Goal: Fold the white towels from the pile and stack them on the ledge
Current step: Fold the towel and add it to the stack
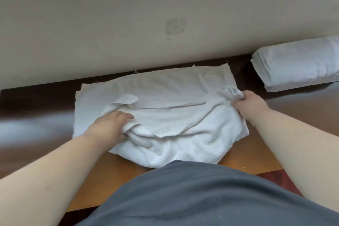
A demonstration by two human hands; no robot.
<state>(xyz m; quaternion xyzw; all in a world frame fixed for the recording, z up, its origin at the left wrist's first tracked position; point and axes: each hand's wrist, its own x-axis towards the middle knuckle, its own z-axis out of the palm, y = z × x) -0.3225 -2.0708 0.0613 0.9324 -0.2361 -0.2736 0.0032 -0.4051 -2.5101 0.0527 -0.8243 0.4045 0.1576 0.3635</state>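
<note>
A pile of white towels [165, 115] lies spread and rumpled on the wooden ledge [286, 104], straight ahead of me. My left hand [111, 126] grips a bunched fold of the top towel at the pile's left side. At the pile's right edge, my right hand [251, 104] is closed on a gathered corner of the same towel. A neat stack of folded white towels [297, 64] sits on the ledge at the far right, against the wall.
A beige wall [146, 14] rises directly behind the ledge. My grey shirt [183, 194] fills the bottom of the view. The ledge's near edge runs just below the pile, with a dark red floor [280, 180] beyond it at lower right.
</note>
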